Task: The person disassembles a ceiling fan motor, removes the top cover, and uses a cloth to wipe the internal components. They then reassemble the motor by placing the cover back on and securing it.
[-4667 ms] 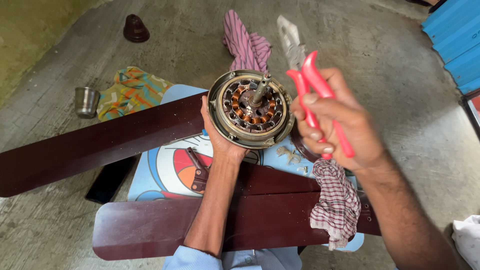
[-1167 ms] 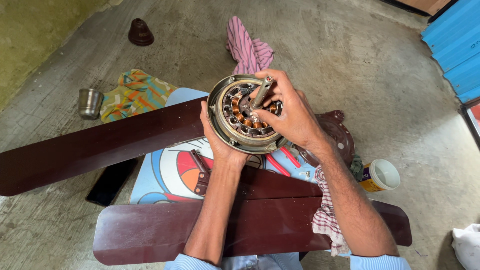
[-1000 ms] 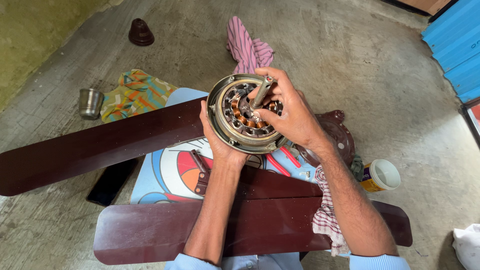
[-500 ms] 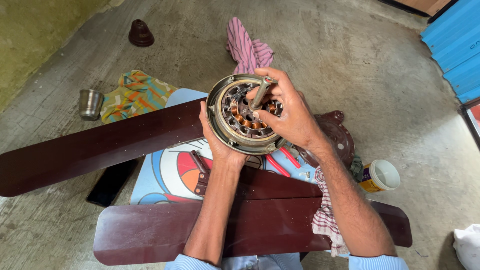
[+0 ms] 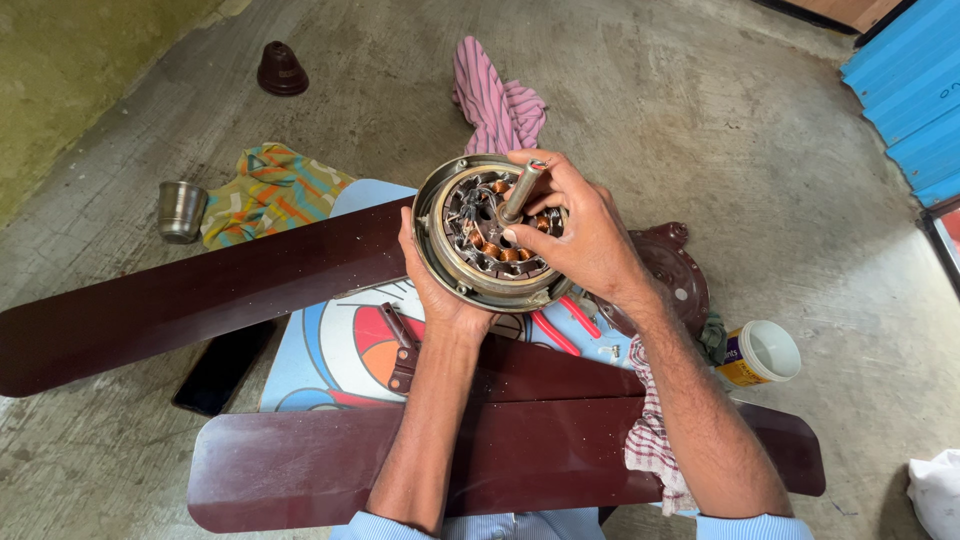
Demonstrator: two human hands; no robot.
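A round ceiling-fan motor [image 5: 462, 232] with copper windings is held up above the floor, its open face toward me. My left hand [image 5: 432, 290] grips it from underneath, at its lower left rim. My right hand [image 5: 578, 232] rests over the motor's right side, fingers closed around the metal shaft [image 5: 522, 190] that sticks out of the centre. Red-handled pliers [image 5: 560, 328] lie on the mat just below the motor.
Dark red fan blades [image 5: 200, 290] [image 5: 330, 460] lie across a cartoon-printed mat [image 5: 340, 350]. A dark motor cover [image 5: 672, 280], a yellow jar [image 5: 758, 354], a checked cloth [image 5: 650, 450], a striped cloth [image 5: 496, 100], a steel cup [image 5: 181, 210], a phone [image 5: 222, 366] and a brown canopy [image 5: 281, 70] sit around.
4.7 s ago my right hand held the red-handled pliers; they now lie on the mat and that hand grips the shaft. Over the last second the hands barely moved.
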